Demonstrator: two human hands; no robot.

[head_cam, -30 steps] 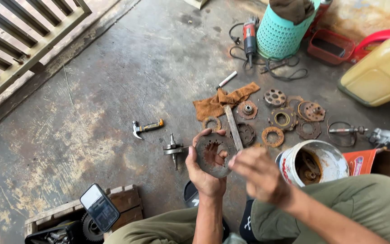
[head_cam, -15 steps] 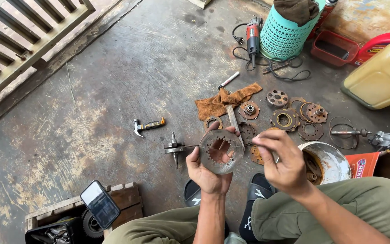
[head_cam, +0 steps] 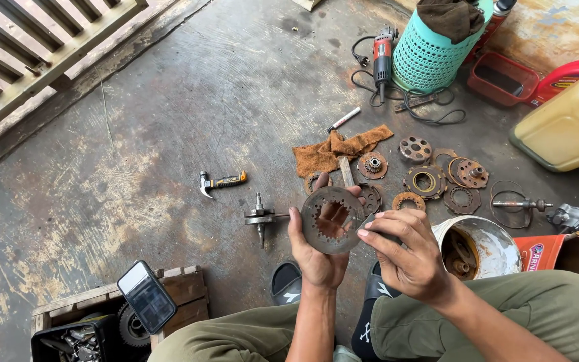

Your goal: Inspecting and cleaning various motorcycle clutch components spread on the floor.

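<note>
Your left hand (head_cam: 317, 258) grips the plate (head_cam: 333, 219), a rusty ring w/ a toothed inner hole: thumb on its left rim, fingers curled behind it, plate held up facing you above the floor (head_cam: 169, 121). Your right hand (head_cam: 407, 258) is at the plate's right edge, fingertips bunched and pinching there; can't tell if sth small sits btwn them. Just behind the plate lie more rusty discs (head_cam: 437, 181) and rings spread on the concrete, w/ a brown rag (head_cam: 340, 149) beside them and a marker (head_cam: 344, 119) past that. Left of the plate, near your thumb, a crank part (head_cam: 260, 217) lies on the floor, and further left a small hammer (head_cam: 221, 182). Right of your right hand stands a tin (head_cam: 484, 245) w/ rusty bits inside. Far side: a teal basket (head_cam: 430, 57), a grinder (head_cam: 383, 50) w/ cord, a yellow jug (head_cam: 567, 124). Near your left knee a phone (head_cam: 146, 296) rests on a wood crate (head_cam: 182, 288).
</note>
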